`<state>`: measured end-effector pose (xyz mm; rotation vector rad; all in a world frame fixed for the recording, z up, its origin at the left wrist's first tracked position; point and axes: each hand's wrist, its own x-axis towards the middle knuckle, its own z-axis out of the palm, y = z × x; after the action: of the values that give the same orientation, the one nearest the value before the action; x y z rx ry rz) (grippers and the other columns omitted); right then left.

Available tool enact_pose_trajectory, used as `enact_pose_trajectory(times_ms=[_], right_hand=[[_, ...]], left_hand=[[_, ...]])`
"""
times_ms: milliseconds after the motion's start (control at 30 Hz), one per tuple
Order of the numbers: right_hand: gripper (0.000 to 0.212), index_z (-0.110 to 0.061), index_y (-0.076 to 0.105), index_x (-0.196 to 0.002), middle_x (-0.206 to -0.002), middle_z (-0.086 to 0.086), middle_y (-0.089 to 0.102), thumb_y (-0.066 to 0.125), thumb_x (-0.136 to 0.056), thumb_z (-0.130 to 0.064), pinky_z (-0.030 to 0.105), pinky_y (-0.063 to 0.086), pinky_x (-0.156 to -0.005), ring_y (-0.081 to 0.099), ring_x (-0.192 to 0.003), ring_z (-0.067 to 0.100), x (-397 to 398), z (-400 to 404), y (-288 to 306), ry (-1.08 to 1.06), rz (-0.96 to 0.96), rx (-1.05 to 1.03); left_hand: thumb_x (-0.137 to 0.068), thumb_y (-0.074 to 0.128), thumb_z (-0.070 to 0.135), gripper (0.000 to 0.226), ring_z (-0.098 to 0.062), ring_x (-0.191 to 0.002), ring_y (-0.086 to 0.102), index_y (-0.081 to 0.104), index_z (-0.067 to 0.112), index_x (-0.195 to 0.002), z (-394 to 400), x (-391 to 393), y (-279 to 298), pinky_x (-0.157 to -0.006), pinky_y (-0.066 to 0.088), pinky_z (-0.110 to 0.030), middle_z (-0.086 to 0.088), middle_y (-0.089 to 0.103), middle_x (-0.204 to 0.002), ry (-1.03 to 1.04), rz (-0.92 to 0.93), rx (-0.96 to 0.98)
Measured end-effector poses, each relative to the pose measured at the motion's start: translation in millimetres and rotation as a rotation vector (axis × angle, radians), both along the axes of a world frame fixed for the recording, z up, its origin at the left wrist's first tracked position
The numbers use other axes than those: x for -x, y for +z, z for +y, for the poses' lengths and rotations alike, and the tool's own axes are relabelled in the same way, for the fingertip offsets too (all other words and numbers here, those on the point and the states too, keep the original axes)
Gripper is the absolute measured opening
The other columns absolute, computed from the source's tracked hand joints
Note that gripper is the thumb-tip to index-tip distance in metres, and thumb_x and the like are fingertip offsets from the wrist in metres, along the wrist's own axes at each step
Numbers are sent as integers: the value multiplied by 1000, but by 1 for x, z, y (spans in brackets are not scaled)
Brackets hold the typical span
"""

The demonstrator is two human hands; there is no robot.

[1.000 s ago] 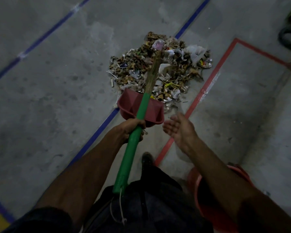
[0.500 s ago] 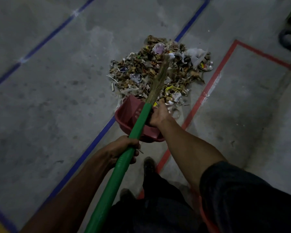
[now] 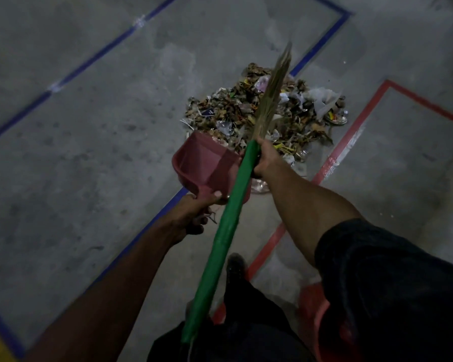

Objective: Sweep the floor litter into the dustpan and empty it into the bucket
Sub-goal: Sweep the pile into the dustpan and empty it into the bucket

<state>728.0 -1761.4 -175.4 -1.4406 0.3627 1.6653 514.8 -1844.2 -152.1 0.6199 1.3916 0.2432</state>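
Observation:
A heap of floor litter (image 3: 249, 111), dry leaves, paper and plastic scraps, lies on the concrete ahead of me. My right hand (image 3: 263, 159) grips the broom (image 3: 226, 223) near the top of its green handle, and the straw bristles point up and away over the heap. My left hand (image 3: 194, 218) holds the red dustpan (image 3: 202, 163) by its short handle, just left of the broom and at the near edge of the litter. The dustpan looks bare inside. A red bucket (image 3: 311, 312) shows partly at the lower right, behind my right sleeve.
Blue tape lines (image 3: 89, 62) and a red tape line (image 3: 351, 126) run across the grey concrete floor. My shoe (image 3: 236, 267) stands between the tape lines below the dustpan. A dark object sits at the far right edge.
My right hand moved from empty air onto the broom handle near the bristles. My left hand left the broom handle and now holds the dustpan handle. The bristles swung up.

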Motion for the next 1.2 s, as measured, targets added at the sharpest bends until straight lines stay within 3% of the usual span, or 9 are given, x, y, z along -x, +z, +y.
enact_pose_trajectory(times_ms=[100, 200, 300, 433, 600, 667, 767, 1000, 1200], right_hand=[[29, -7, 62, -77, -60, 6, 57, 73, -86, -32, 27, 52, -48, 57, -51, 21, -23, 15, 2, 148, -158, -33], [23, -9, 66, -92, -72, 5, 56, 77, -83, -27, 32, 52, -57, 54, -59, 18, -41, 27, -3, 326, -335, -43], [24, -10, 62, -94, -70, 4, 55, 75, -84, -28, 30, 48, -51, 52, -56, 17, -49, 33, -12, 508, -488, -24], [29, -8, 59, -106, -67, 9, 55, 74, -85, -22, 21, 43, -36, 52, -35, 14, -40, 21, -24, 637, -647, -60], [23, -9, 58, -103, -70, 13, 57, 72, -86, -17, 26, 44, -44, 52, -50, 21, 13, -9, -41, 722, -716, -65], [19, -12, 58, -101, -69, 13, 55, 70, -87, -16, 26, 43, -44, 51, -50, 21, 41, -16, -51, 709, -741, -36], [15, -16, 60, -97, -65, 11, 56, 69, -86, -13, 29, 43, -45, 51, -49, 22, 80, -19, -62, 653, -765, 37], [13, -21, 62, -89, -63, 8, 60, 71, -80, -20, 30, 46, -46, 56, -47, 24, 140, -2, -70, 558, -783, 189], [16, -22, 60, -90, -69, 8, 62, 69, -78, -29, 31, 47, -50, 60, -53, 25, 147, 14, -92, 557, -789, 213]], left_hand=[[-83, 76, 30, 23, -9, -44, 44, 63, 12, -90, 14, 12, -7, -42, 33, -19, -4, 54, -73, 59, 104, -82], [-87, 69, 11, 14, -12, -46, 43, 59, 7, -95, 28, 26, -15, -42, 35, -20, -7, 52, -71, 86, 197, -124], [-84, 62, -5, 22, -16, -48, 42, 55, -3, -104, 46, 49, -26, -37, 34, -17, -10, 48, -65, 121, 282, -105], [-85, 62, -2, 26, -16, -56, 45, 57, -5, -111, 75, 79, -42, -36, 36, -18, -14, 54, -77, 92, 367, -95], [-89, 62, 3, 20, -16, -50, 42, 62, -8, -106, 125, 126, -61, -32, 28, -14, -11, 56, -71, 51, 328, -129], [-86, 64, -2, 15, -22, -58, 53, 62, -3, -101, 153, 145, -69, -39, 36, -18, -17, 60, -83, 17, 284, -127], [-83, 62, -12, 32, -35, -88, 68, 55, -5, -114, 199, 168, -81, -72, 57, -39, -16, 60, -107, 21, 181, -75], [-90, 55, 0, 27, -29, -52, 69, 42, 13, -110, 270, 199, -90, -43, 53, -32, -16, 59, -98, -121, 189, -1], [-85, 55, 10, 17, -15, -37, 44, 49, 14, -101, 293, 208, -121, -35, 32, -20, -14, 59, -75, -221, 342, -45]])
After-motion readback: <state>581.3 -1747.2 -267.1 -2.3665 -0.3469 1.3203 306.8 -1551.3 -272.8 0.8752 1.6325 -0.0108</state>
